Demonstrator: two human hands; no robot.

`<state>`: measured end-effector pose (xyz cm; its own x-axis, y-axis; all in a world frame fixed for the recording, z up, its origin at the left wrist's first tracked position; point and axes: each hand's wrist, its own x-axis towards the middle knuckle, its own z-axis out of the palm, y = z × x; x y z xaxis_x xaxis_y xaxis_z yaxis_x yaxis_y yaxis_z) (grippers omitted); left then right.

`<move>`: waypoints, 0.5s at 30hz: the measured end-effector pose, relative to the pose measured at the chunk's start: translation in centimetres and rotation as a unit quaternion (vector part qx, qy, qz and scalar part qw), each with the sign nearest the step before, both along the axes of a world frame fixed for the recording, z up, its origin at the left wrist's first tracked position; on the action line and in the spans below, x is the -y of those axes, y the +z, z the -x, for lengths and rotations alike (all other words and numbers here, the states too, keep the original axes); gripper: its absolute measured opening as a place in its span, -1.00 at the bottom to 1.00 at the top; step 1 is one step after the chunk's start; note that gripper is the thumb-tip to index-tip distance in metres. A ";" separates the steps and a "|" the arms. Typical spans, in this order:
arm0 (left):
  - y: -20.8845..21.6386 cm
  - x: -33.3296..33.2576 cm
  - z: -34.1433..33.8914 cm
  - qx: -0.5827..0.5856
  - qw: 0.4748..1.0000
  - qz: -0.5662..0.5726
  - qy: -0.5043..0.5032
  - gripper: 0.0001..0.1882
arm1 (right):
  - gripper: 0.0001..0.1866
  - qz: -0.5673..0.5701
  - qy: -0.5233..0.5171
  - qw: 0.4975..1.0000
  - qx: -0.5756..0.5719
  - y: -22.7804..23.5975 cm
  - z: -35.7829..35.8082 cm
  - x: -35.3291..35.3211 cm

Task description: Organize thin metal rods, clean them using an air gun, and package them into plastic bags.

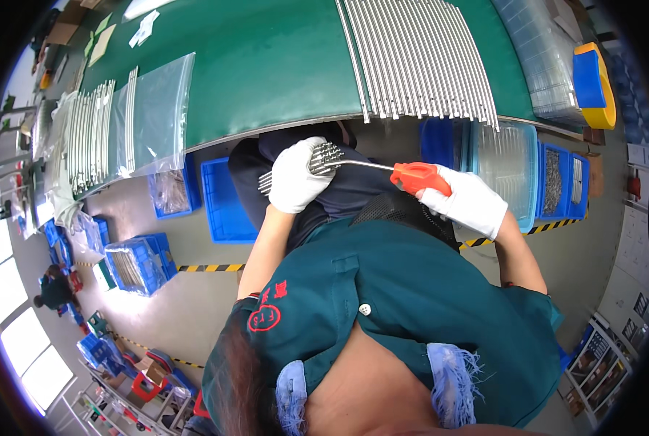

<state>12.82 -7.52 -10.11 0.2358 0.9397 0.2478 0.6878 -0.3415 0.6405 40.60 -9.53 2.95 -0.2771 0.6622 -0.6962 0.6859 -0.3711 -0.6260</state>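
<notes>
L hand (294, 178), white-gloved, is out in front of the torso (404, 272), fingers (314, 182) curled in a closed grip. L forearm (267, 243) is bare, slanting up & slightly R. R hand (475, 203), also gloved, is clenched too, pointing L; R forearm (522, 258) is bare, angled up-L. Hands apart, L a bit higher in view.
</notes>
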 end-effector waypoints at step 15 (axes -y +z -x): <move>-0.6 0.0 -0.1 0.007 1.000 -0.019 0.010 -0.62 | -0.42 0.016 0.000 0.999 0.029 0.2 -0.1 0.0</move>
<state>12.90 -7.52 -10.71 0.2136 0.9343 0.2856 0.6864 -0.3515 0.6367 40.74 -9.56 3.17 -0.2367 0.6387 -0.7322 0.7205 -0.3902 -0.5733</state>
